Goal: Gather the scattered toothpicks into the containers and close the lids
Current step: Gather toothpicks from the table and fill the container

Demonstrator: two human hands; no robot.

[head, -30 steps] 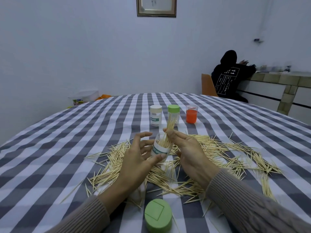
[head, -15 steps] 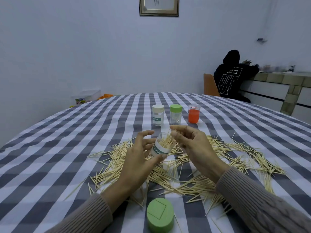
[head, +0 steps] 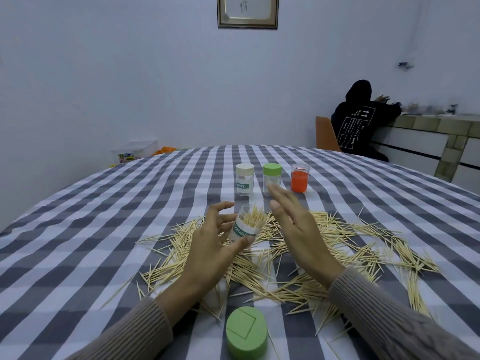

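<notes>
My left hand (head: 207, 245) grips a clear toothpick container (head: 245, 227) with a white and green label, tilted to the right and full of toothpicks, its top uncovered. My right hand (head: 298, 229) is just right of it with straight fingers, holding nothing. Scattered toothpicks (head: 324, 245) cover the checked tablecloth (head: 91, 229) under and around both hands. A green lid (head: 246, 332) lies near the front edge. Farther back stand a white-lidded container (head: 244, 179), a green-lidded container (head: 272, 178) and an orange container (head: 300, 178).
A person in a dark hoodie (head: 359, 123) sits at a counter at the back right, beside an orange chair (head: 326, 135). A plastic box (head: 137, 152) stands beyond the table's far left edge. A framed picture (head: 248, 11) hangs on the wall.
My right hand let go of the toothpicks it held in the container's mouth, straightened its fingers and drew slightly to the right. The toothpicks now sit lower in the container.
</notes>
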